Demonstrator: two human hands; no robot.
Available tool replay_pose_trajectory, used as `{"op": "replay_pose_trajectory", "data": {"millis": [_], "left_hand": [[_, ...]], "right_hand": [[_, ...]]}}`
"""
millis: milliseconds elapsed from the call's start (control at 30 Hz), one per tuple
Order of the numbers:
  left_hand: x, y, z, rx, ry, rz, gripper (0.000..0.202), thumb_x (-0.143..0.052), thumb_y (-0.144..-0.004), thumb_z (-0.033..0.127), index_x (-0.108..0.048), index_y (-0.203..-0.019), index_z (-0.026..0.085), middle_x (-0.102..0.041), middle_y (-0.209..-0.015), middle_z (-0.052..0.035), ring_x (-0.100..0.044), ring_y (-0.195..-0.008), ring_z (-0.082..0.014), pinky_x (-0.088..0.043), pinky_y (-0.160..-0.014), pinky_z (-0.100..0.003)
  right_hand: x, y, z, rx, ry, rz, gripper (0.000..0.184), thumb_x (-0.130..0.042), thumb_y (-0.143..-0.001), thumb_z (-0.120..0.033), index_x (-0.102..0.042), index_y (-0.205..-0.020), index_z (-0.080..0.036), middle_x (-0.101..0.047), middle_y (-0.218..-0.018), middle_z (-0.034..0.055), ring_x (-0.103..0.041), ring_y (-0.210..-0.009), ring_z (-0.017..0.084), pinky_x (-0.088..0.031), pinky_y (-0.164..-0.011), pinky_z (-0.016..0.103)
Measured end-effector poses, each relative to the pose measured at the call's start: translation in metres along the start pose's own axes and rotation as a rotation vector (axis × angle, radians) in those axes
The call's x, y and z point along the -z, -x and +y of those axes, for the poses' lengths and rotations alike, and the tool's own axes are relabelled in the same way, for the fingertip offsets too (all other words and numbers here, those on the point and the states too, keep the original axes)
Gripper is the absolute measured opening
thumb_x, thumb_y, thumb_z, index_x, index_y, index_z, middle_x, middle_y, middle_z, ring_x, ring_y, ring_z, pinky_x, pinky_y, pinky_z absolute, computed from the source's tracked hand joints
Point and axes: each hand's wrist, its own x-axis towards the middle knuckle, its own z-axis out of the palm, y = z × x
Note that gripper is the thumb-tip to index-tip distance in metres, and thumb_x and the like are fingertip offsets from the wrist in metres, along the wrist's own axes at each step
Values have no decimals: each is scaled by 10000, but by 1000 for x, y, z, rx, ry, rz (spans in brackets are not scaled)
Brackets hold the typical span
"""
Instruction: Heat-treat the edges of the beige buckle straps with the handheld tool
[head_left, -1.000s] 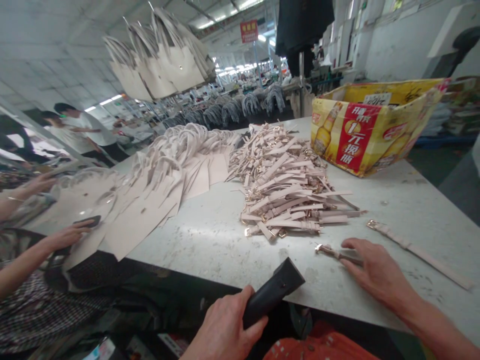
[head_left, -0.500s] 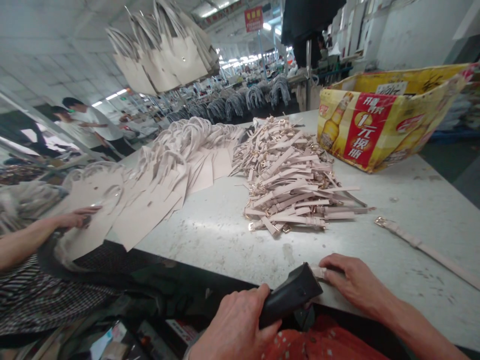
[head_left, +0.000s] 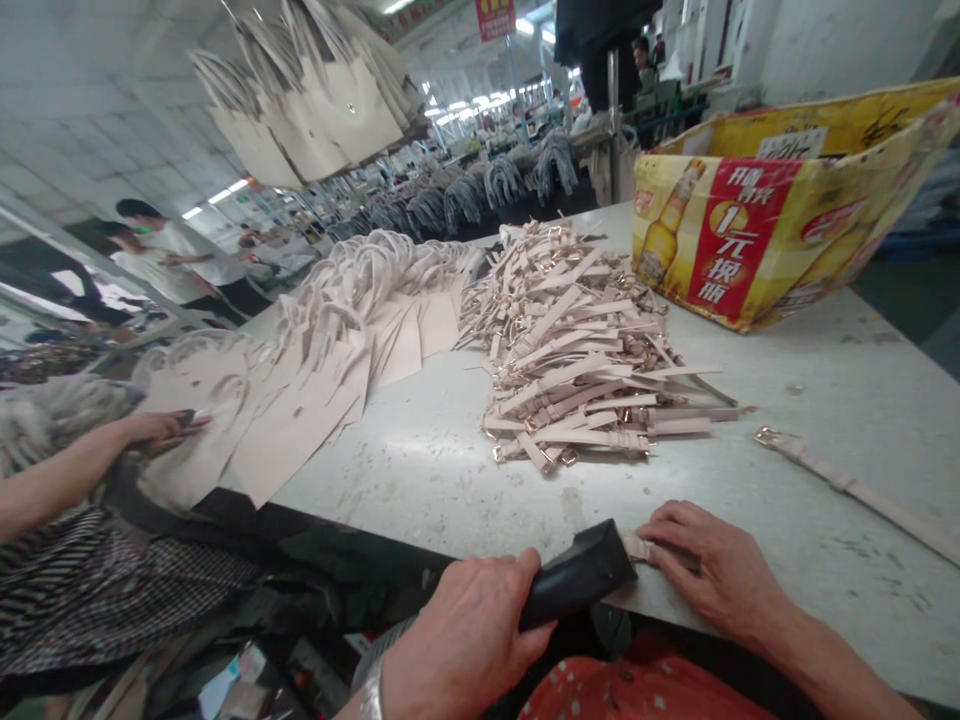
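The right hand [head_left: 716,570] pinches a small pale strap [head_left: 640,548] between thumb and fingers at the table's near edge; the strap's visible end sticks out toward 9 o'clock from the fingertips. There it meets the mouth of a black tool [head_left: 581,580], around which the left hand [head_left: 465,635] is wrapped, its thumb on top. Whether that end goes into the tool or only sits behind it cannot be told; the rest of the strap is lost behind the right fingers, and the left fingertips are mostly hidden under the tool.

From the right hand, a heap of buckled straps [head_left: 585,380] lies at 11 o'clock and a loose strap [head_left: 840,478] at 2, cut off by the frame. Just past 12 stands a yellow box [head_left: 675,280], its contents out of sight. At 10, a co-worker's hand [head_left: 154,430] is blurred.
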Motion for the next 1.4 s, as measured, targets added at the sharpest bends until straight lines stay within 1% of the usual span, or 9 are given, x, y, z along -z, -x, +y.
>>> {"op": "replay_pose_trajectory", "data": {"millis": [67, 233, 467, 600, 767, 900, 1067, 1200, 1400], "left_hand": [[3, -9, 4, -27, 8, 0, 140, -491, -856, 317, -576, -915, 221, -703, -831, -38, -684, -779, -264, -513, -689, -348], [5, -23, 11, -80, -12, -6, 156, -490, -851, 331, -570, -909, 210, -692, -792, -47, -688, -814, -291, -523, -719, -377], [5, -19, 1, -29, 25, -35, 170, -517, -856, 363, -585, -922, 222, -692, -817, -41, -671, -786, -259, -490, -681, -336], [6, -19, 0, -15, 36, -45, 149, -526, -849, 351, -588, -893, 223, -688, -799, -34, -663, -750, -235, -462, -649, -306], [5, -20, -2, -2, 45, -46, 162, -521, -846, 359, -589, -905, 226, -687, -807, -41, -664, -768, -237, -465, -666, -310], [5, -20, -2, 1, 37, -67, 175, -506, -856, 368, -589, -919, 227, -691, -832, -48, -669, -795, -248, -481, -695, -328], [10, -20, 1, -12, 8, -85, 160, -513, -856, 343, -587, -928, 220, -700, -856, -55, -675, -798, -256, -494, -694, -338], [16, -19, 6, -34, -54, -93, 144, -523, -859, 314, -580, -951, 219, -706, -910, -59, -679, -826, -260, -513, -709, -348], [17, -19, 13, -77, -160, -99, 144, -516, -869, 271, -560, -998, 224, -698, -951, -50, -681, -825, -293, -556, -749, -453]], "right_hand": [[1, -1, 1, 7, -20, -3, 217, -485, -926, -243, -651, -1055, -298, -600, -1034, 7, -575, -957, 166, -476, -827, 359], [3, -1, 1, 26, -51, 9, 218, -447, -934, -214, -626, -1040, -280, -587, -1010, 16, -564, -930, 168, -477, -796, 356], [2, 6, -4, 72, 29, 50, 240, -548, -904, -245, -583, -1140, -270, -552, -1066, 28, -532, -982, 185, -478, -831, 374], [-2, 7, -6, 83, 95, 113, 207, -577, -896, -245, -588, -1103, -247, -550, -1039, 33, -519, -951, 202, -468, -816, 399], [-6, 8, -7, 96, 99, 186, 162, -563, -908, -235, -605, -1064, -222, -558, -988, 46, -515, -914, 206, -457, -791, 401], [-6, 13, -6, 65, 73, 158, 171, -534, -898, -189, -611, -1047, -220, -544, -979, 55, -505, -914, 208, -464, -779, 397], [-5, 21, -1, 58, 39, 156, 225, -538, -911, -186, -575, -1124, -250, -517, -1036, 49, -488, -974, 202, -483, -817, 389], [-4, 26, 4, 55, 65, 181, 291, -570, -915, -204, -535, -1192, -283, -495, -1091, 47, -482, -1011, 212, -472, -869, 437], [2, 24, 9, 77, 2, 73, 275, -540, -933, -200, -534, -1198, -275, -493, -1118, 61, -476, -1045, 218, -469, -890, 435]]}}
